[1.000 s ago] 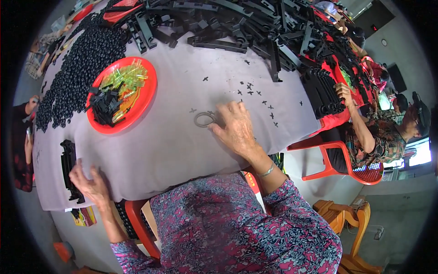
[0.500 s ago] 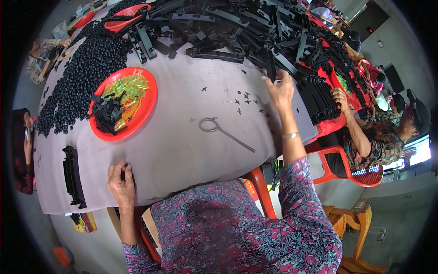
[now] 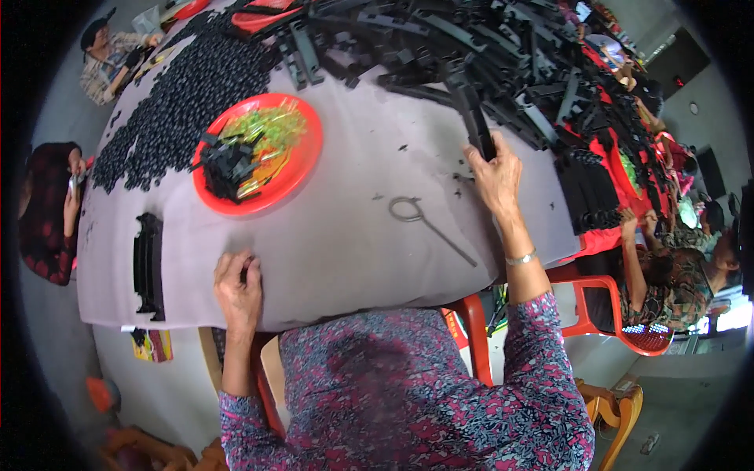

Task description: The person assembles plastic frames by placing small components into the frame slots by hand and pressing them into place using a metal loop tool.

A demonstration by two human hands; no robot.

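Observation:
My right hand (image 3: 496, 174) grips the near end of a long black plastic strip (image 3: 473, 110), which points away from me toward a big heap of similar black parts (image 3: 518, 71). Near the table's front edge my left hand (image 3: 238, 286) rests with its fingers curled in; a dark spot shows between thumb and fingers, too small to make out. A red plate (image 3: 302, 169) holds small black clips (image 3: 228, 169) and clear yellow-green pieces (image 3: 271, 125). Between my hands lies a metal rod with a looped end (image 3: 440, 235).
Left of my left hand lies another long black part (image 3: 148, 267). Many small black round pieces (image 3: 181, 110) cover the table's left side. Tiny black bits (image 3: 458, 192) lie near my right wrist. A co-worker (image 3: 667, 259) sits at the right, by a red chair (image 3: 620, 314); other people sit farther round.
My right hand has closed on a long black strip from the heap. My left hand stays curled by the table edge. The whole view has shifted, so things sit farther right.

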